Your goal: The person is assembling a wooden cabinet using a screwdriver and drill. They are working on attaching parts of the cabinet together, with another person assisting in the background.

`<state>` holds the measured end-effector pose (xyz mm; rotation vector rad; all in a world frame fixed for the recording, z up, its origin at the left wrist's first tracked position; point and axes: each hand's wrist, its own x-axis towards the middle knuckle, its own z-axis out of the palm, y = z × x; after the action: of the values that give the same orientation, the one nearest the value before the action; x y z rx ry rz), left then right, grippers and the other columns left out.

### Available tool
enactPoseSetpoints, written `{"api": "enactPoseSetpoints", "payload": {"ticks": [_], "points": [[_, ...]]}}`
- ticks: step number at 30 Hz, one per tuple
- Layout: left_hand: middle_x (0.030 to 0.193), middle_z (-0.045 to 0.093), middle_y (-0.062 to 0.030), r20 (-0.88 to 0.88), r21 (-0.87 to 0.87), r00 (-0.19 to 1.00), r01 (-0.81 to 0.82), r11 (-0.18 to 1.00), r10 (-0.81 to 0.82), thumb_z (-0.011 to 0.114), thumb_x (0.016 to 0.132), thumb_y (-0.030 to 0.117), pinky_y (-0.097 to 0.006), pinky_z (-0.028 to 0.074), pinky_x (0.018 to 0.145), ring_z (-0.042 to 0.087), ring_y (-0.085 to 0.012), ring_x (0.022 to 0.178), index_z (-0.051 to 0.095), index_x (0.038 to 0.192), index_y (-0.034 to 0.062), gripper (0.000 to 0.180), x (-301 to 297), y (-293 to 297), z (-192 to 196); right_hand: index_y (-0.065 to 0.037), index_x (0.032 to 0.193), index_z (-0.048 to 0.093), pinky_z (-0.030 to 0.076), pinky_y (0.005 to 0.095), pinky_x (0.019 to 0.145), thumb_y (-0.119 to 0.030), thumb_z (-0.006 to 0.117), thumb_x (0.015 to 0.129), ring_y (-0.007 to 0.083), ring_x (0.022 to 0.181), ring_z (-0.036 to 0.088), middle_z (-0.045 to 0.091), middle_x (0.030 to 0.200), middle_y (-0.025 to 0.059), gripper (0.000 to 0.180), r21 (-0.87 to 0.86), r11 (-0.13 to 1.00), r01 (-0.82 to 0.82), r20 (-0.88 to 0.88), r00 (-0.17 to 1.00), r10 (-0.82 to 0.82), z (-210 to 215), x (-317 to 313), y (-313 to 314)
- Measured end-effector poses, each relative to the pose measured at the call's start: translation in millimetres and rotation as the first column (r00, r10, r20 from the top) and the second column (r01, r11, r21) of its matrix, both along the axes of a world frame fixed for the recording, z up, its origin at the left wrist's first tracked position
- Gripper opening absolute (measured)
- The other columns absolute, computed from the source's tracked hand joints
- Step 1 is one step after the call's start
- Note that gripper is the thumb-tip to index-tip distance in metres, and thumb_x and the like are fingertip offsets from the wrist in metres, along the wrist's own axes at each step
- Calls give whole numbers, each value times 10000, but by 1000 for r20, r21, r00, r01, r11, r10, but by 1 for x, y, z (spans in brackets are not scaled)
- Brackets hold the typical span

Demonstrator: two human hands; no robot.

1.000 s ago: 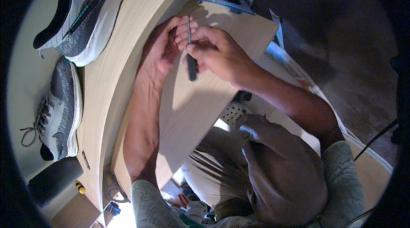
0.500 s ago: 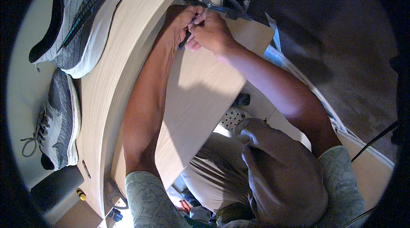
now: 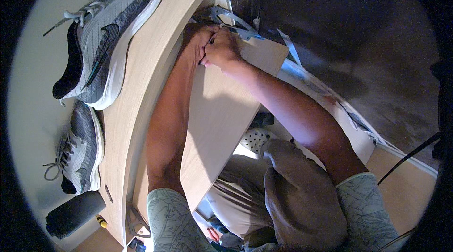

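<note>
My left hand (image 3: pixel 202 38) and my right hand (image 3: pixel 222 48) are pressed together over the far end of a hinged wooden panel (image 3: pixel 212 105). Both have their fingers curled closed. A small dark thing shows in slivers between them; most of it is hidden, so I cannot tell its kind. Just beyond my fingers, a grey metal hinge arm (image 3: pixel 236 26) joins the panel to the wooden cabinet. My left forearm runs along the gap between the panel and the cabinet top, and my right forearm crosses over the panel's outer edge.
Two grey-and-white sneakers (image 3: pixel 113 44) stand on the wooden cabinet top (image 3: pixel 141 63) at left. Nearer are a black cylinder (image 3: pixel 75 214), a small yellow-and-black item (image 3: pixel 101 222) and a second hinge arm (image 3: pixel 137 223). My knee (image 3: pixel 302 176) and a white perforated clog (image 3: pixel 255 139) are below the panel.
The view has shifted, so the cabinet and sneakers sit lower and further right. My hands have closed tighter together, and the dark thing between them shows less than before.
</note>
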<state>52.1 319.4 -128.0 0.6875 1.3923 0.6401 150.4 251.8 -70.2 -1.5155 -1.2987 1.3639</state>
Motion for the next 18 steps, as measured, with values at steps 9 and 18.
{"api": "enactPoseSetpoints", "payload": {"ticks": [9,18], "points": [[681,689,-116,-317,420,946,75,904,69,612,1050,372,-407,451,449,578,-228,488,712,804,65,406,-18,-52,46,116,1062,639,657,398,522,8,606,987,310,641,791,747,820,253,136,-87,995,40,55,998,-35,-9,1,6],[775,689,-67,-298,348,954,93,933,16,634,1096,315,-334,526,692,633,-161,702,735,942,15,351,-40,-136,77,91,1097,555,642,397,525,-37,634,1021,295,632,768,711,812,229,168,-209,978,-18,-148,989,-14,10,8,4]]}}
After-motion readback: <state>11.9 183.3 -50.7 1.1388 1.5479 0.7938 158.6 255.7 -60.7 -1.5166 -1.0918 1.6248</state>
